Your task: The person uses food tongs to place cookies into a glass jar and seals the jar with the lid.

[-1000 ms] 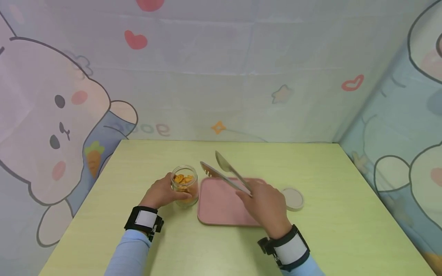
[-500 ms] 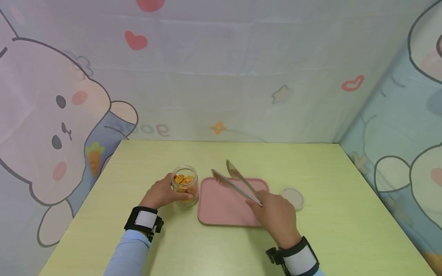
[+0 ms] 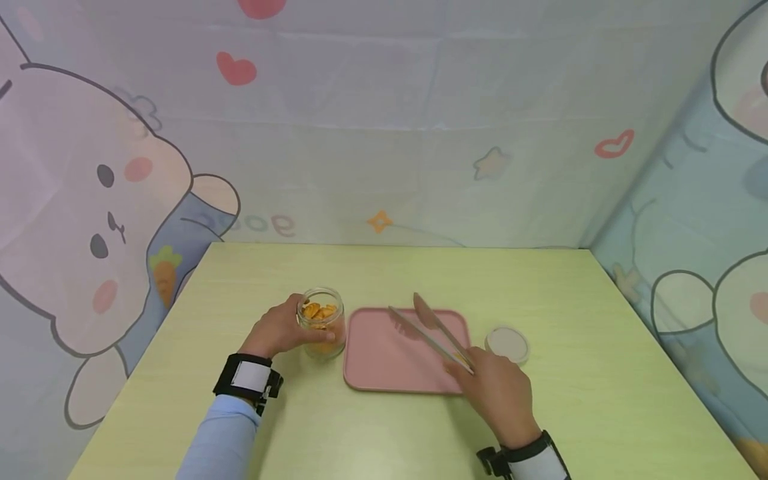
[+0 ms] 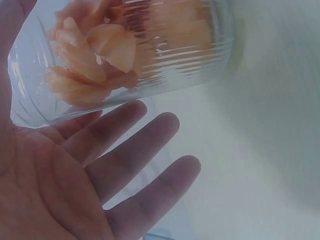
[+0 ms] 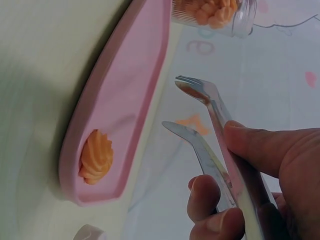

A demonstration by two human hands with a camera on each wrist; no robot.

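Note:
My left hand (image 3: 279, 331) grips a clear glass jar (image 3: 321, 340) of orange, ridged snack pieces (image 3: 319, 311), its thumb across the near side. In the left wrist view several fingers (image 4: 135, 160) stretch out beside the jar's wall. Metal tongs (image 3: 433, 333) are in my right hand (image 3: 498, 393), held between thumb and fingers, with their two arms spread and nothing between the tips. They hang over a pink tray (image 3: 390, 373). One orange twisted piece (image 5: 96, 156) lies at the tray's right end in the right wrist view; my right hand mostly hides it from the head camera.
A round white lid (image 3: 507, 345) lies on the pale yellow table (image 3: 600, 373), just right of the tray. Behind the table hangs a printed cloth (image 3: 396, 133) with cartoon figures, and it continues along the sides.
My right hand has moved right and toward me, carrying the tongs from near the jar to over the tray. The left hand and jar stay almost where they were.

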